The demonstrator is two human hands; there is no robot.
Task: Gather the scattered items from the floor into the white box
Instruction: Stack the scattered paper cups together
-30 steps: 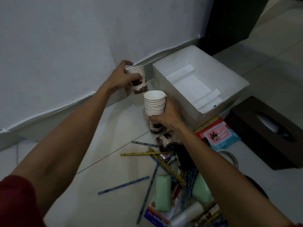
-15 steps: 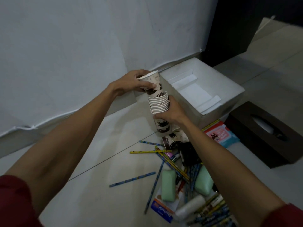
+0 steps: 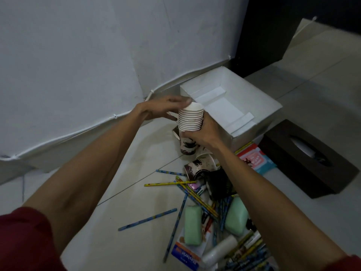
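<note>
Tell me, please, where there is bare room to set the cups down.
The white box is bare inside. Open floor lies between the wall and the pencils. Crowded: the heap from the pencils to the tissue box.

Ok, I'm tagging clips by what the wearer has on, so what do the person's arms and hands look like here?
The left hand and right hand are bare: no gloves, and no rings or watch that I can make out. Both forearms are uncovered too. A dark red sleeve covers the left upper arm at the frame's lower left corner.
</note>
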